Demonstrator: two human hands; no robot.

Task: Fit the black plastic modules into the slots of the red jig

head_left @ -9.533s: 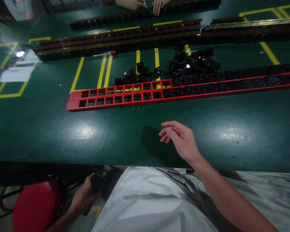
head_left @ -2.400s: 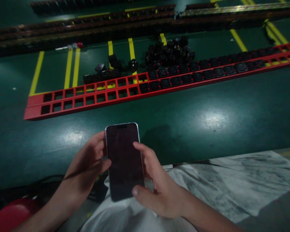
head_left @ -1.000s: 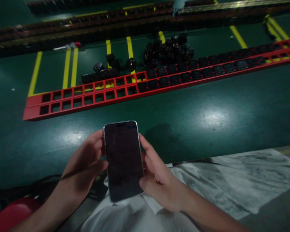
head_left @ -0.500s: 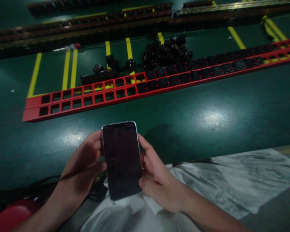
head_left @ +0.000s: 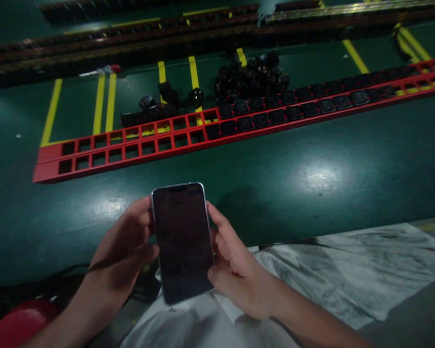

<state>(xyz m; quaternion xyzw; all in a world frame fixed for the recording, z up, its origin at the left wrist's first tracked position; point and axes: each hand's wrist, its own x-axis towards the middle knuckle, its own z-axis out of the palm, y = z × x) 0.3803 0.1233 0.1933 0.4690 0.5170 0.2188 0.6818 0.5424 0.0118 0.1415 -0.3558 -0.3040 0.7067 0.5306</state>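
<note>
A smartphone (head_left: 183,241) with a dark screen is held upright between my two hands, above my lap. My left hand (head_left: 130,241) grips its left edge, thumb on the near side and fingers behind. On the opposite edge my right hand (head_left: 235,266) is closed round the phone, its thumb by the lower corner. Faint characters show on the screen, too dim to read. Beyond the phone, a long red frame (head_left: 47,171) with two rows of square openings lies across the green table (head_left: 275,193). Black socket-like pieces (head_left: 261,120) fill its middle openings; those at the left end are bare.
Behind the frame lies a heap of black pieces (head_left: 250,79), with several loose ones (head_left: 148,113) to its left. A red-handled tool (head_left: 112,68) rests farther back. Dark long strips (head_left: 130,48) run along the far side. A red round seat (head_left: 25,321) is at lower left.
The faint characters on the phone's screen look different. Both hands and the phone have stayed almost in place, and the pieces on the table have not moved.
</note>
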